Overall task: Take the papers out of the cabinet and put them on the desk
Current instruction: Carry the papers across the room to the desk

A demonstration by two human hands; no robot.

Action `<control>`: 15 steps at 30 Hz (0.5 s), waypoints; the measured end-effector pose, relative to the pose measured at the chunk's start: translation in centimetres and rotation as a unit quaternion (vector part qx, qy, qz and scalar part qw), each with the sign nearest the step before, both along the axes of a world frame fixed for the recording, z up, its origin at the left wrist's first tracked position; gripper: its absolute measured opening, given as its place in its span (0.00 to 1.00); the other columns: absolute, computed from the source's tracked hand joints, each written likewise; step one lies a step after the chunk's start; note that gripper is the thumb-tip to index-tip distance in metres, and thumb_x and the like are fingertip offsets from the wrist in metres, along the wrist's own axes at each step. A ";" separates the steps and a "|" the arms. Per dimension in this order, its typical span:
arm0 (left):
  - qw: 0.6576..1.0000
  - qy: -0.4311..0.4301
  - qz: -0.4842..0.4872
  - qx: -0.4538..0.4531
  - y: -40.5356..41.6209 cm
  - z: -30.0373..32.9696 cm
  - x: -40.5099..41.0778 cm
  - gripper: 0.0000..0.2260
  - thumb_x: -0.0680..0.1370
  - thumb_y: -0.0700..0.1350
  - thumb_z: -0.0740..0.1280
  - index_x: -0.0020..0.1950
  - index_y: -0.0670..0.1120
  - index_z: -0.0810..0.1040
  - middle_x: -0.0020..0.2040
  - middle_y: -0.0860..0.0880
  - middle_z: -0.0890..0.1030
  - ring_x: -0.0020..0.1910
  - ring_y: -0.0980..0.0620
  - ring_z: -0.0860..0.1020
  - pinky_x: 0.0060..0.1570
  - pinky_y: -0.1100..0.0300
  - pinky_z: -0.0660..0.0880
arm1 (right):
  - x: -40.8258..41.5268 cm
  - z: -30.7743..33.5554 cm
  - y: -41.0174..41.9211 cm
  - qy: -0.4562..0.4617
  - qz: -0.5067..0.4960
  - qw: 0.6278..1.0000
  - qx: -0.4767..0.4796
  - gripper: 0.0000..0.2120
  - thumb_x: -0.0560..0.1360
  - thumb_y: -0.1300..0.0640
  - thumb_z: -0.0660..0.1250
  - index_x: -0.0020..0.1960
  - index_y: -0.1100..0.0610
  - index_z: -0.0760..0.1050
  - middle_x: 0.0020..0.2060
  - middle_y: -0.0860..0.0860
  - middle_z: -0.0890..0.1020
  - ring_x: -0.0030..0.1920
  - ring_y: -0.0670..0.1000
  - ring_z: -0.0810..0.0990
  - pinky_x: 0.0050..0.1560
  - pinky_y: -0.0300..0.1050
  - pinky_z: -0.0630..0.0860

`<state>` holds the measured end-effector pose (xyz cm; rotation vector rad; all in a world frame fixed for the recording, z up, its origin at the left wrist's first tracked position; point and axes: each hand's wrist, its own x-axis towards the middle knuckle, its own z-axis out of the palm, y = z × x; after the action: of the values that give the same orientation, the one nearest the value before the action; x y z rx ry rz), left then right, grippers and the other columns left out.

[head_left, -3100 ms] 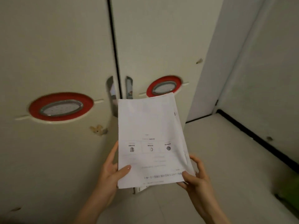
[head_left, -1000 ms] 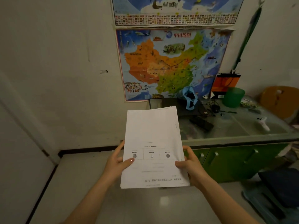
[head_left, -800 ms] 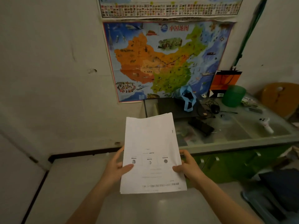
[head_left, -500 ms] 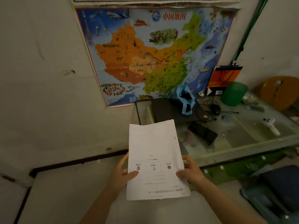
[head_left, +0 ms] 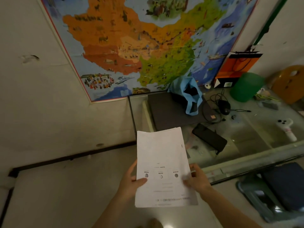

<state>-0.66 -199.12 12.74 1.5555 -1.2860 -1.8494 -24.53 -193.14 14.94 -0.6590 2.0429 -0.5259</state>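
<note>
Dim, warm-tinted, soft wide-angle blur

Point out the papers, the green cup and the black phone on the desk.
papers [head_left: 162,155], head view, upper blank part of the top sheet.
green cup [head_left: 246,87], head view, middle of its side wall.
black phone [head_left: 209,139], head view, centre of its face.

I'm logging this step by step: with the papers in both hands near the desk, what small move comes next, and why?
Probably carry the papers forward over the glass desk: left hand and right hand hold them short of its front edge, and bare glass lies ahead.
</note>
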 end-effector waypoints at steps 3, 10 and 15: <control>1.000 -0.010 0.003 0.005 -0.7 -0.8 -0.9 0.35 0.70 0.33 0.71 0.73 0.52 0.62 0.48 0.54 0.83 0.45 0.50 0.85 0.43 0.53 0.82 | -0.7 -0.6 -0.8 0.022 0.024 0.999 0.024 0.15 0.70 0.63 0.70 0.53 0.55 0.69 0.47 0.54 0.78 0.50 0.58 0.79 0.53 0.57 0.79; 0.998 -0.058 -0.024 0.014 -0.5 -1.4 -2.4 0.39 0.69 0.33 0.72 0.74 0.53 0.59 0.47 0.51 0.82 0.44 0.54 0.82 0.33 0.65 0.79 | -2.0 -1.3 -1.7 0.080 0.054 0.994 0.050 0.19 0.71 0.64 0.70 0.59 0.57 0.69 0.50 0.55 0.78 0.50 0.58 0.77 0.54 0.55 0.78; 0.990 -0.125 -0.065 0.000 -0.3 -1.5 -2.9 0.42 0.67 0.32 0.72 0.75 0.53 0.57 0.39 0.45 0.81 0.37 0.53 0.80 0.34 0.66 0.77 | -2.3 -1.7 -1.9 0.126 0.085 0.987 0.058 0.22 0.73 0.63 0.68 0.65 0.58 0.67 0.60 0.59 0.78 0.59 0.61 0.77 0.59 0.55 0.75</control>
<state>-3.55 -199.45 11.26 1.7878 -1.5308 -1.7709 -26.81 -195.09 13.20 -0.8559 2.2056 -0.2320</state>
